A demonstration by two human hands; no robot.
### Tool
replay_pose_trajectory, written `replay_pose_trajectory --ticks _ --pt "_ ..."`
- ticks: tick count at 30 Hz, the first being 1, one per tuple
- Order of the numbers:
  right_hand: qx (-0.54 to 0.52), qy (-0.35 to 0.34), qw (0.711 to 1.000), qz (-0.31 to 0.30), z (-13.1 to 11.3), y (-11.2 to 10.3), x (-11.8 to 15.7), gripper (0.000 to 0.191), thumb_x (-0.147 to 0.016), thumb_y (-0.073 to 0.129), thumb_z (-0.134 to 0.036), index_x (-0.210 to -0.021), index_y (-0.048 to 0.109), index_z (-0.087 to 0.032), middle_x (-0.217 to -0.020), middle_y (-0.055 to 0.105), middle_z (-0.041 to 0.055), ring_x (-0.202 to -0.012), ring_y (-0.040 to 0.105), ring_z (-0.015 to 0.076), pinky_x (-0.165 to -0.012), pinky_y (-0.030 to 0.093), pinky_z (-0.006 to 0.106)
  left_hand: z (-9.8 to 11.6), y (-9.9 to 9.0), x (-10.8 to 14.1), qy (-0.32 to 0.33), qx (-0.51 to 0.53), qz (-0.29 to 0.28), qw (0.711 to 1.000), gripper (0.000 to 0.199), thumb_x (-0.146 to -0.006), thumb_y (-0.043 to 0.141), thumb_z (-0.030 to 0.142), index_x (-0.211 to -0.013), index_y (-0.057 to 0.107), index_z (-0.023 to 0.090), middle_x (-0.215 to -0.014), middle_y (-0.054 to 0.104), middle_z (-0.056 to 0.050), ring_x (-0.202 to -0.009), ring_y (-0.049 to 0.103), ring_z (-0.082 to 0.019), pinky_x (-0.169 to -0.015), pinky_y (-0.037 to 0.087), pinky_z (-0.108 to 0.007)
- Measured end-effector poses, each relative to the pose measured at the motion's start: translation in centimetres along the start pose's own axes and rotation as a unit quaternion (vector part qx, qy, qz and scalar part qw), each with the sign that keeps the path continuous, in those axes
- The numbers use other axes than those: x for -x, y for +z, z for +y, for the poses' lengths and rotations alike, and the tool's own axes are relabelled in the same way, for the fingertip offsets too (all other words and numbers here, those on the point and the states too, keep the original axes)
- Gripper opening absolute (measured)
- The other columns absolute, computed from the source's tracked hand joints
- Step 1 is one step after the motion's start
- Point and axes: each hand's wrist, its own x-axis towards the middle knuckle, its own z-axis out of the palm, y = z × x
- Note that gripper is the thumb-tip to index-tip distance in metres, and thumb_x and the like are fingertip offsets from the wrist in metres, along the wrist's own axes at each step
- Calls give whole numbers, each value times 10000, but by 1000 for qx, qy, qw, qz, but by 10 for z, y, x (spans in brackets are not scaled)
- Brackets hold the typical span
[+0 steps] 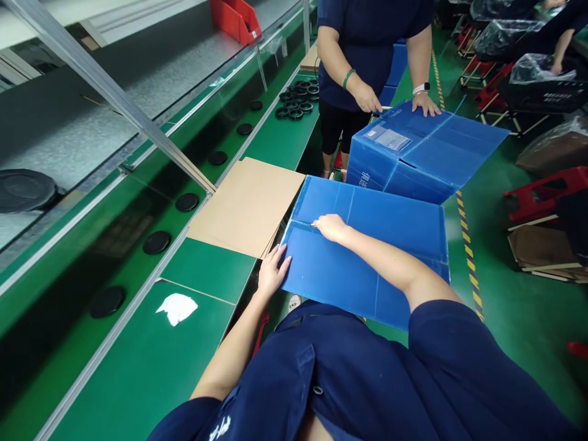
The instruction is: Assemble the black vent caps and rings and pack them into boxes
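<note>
A large blue box [395, 226] with closed top flaps lies before me, a seam running across its top. My right hand [331, 227] is closed in a fist over the seam near the left edge, holding something small and thin whose tip barely shows. My left hand [272, 269] rests with fingers apart against the box's left edge. Flat brown cardboard sheets [248, 205] lie on the green bench beside the box, close to my left hand.
Across from me a person [362, 67] leans over another blue box [413, 147], holding a thin tool. Black rings [296, 104] sit on the far bench. A conveyor [138, 269] with black discs runs along the left. White scrap [178, 308] lies nearby. Red stools [546, 196] stand right.
</note>
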Motion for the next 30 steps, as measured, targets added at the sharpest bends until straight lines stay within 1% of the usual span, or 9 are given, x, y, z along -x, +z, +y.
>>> replay_pose_trajectory --ticks 8,13,18,24,27,30 --pt "11 6 1000 -6 17 14 20 439 -1038 343 -100 -1257 720 -150 -1236 727 166 -1136 700 280 -853 542 338 2 -1 1 -6 4 8 1000 538 -1017 529 517 -1460 594 218 -1477 605 -134 -1390 560 -279 -1185 452 -465" --pt "16 30 999 -34 40 20 49 424 -1013 377 -71 -1192 753 -148 -1212 739 171 -1114 713 278 -828 545 332 4 -2 -1 -4 2 9 1000 540 -1015 530 514 -1455 596 209 -1470 613 -129 -1381 567 -285 -1172 466 -465" --pt "18 72 995 -66 75 32 86 373 -996 438 -78 -1140 775 -148 -1193 749 173 -1118 715 280 -824 542 325 5 -5 -4 -20 -2 0 1000 541 -1005 538 518 -1453 601 221 -1467 619 -117 -1363 585 -282 -1170 470 -444" --pt "16 138 986 -89 120 56 133 366 -964 473 -51 -1125 785 -153 -1203 746 176 -1147 695 300 -835 533 345 12 -10 -8 -48 -13 -18 999 559 -1002 530 524 -1465 595 218 -1477 614 -111 -1359 587 -278 -1176 456 -414" --pt "19 183 978 -99 150 69 169 345 -942 489 -32 -1069 798 -119 -1171 747 203 -1151 682 328 -839 524 363 21 -13 -11 -78 -36 -34 996 570 -1001 525 522 -1477 583 213 -1482 610 -111 -1342 597 -283 -1158 467 -411" --pt "17 226 967 -111 184 82 212 332 -929 503 -25 -1045 802 -112 -1146 750 209 -1129 681 327 -834 514 356 28 -16 -13 -102 -63 -47 992 578 -998 522 525 -1493 567 229 -1472 618 -106 -1297 626 -293 -1121 494 -418"
